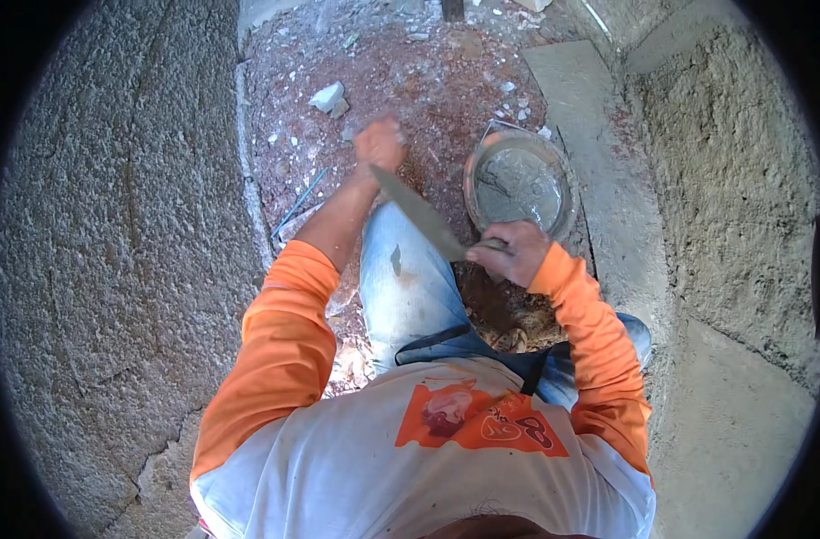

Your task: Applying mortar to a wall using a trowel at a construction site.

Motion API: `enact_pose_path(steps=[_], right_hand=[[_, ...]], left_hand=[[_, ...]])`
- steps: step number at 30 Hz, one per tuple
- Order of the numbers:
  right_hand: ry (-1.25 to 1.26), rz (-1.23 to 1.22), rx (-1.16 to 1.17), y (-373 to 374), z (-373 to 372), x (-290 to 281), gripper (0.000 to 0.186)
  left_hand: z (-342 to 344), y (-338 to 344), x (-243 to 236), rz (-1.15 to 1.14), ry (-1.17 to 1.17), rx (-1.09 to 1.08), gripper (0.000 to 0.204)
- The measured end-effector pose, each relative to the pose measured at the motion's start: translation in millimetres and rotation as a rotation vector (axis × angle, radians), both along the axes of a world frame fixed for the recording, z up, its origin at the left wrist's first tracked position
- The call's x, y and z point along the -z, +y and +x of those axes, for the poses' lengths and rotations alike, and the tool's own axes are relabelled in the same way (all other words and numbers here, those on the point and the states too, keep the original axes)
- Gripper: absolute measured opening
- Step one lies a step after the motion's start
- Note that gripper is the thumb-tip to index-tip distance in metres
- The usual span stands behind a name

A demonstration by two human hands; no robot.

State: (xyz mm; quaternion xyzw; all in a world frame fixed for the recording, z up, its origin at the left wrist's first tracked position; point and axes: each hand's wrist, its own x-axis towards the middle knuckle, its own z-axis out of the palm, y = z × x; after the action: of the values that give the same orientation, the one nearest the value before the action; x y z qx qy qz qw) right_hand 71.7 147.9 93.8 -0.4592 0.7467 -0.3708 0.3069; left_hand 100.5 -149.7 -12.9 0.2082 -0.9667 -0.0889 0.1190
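My right hand point(516, 252) grips the handle of a trowel. The trowel's long grey blade point(419, 214) slants up and to the left across my jeans knee, its tip close to my left wrist. Farther out, over the reddish ground, my left hand point(380, 144) is curled and blurred; whether it holds anything is hidden. Just beyond my right hand stands a round bucket point(472, 184) with wet grey mortar point(520, 184) in it.
Rough grey walls rise at left point(131, 225) and right point(733, 189). A white chunk of rubble point(327, 96) and smaller bits lie on the ground. A thin bluish rod point(300, 203) rests by the left wall. A grey ledge point(598, 135) runs right of the bucket.
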Motion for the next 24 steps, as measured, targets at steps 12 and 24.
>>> enact_pose_path(steps=[12,24], right_hand=[[-0.447,0.230,0.769,39.0,-80.4,57.2,0.035],[0.429,0.722,0.146,105.5,-132.0,107.8,0.042]], left_hand=[[21.5,-8.8,-21.4,0.564,-0.134,-0.068,0.041],[55.7,-26.7,41.2,0.710,-0.323,-0.263,0.048]])
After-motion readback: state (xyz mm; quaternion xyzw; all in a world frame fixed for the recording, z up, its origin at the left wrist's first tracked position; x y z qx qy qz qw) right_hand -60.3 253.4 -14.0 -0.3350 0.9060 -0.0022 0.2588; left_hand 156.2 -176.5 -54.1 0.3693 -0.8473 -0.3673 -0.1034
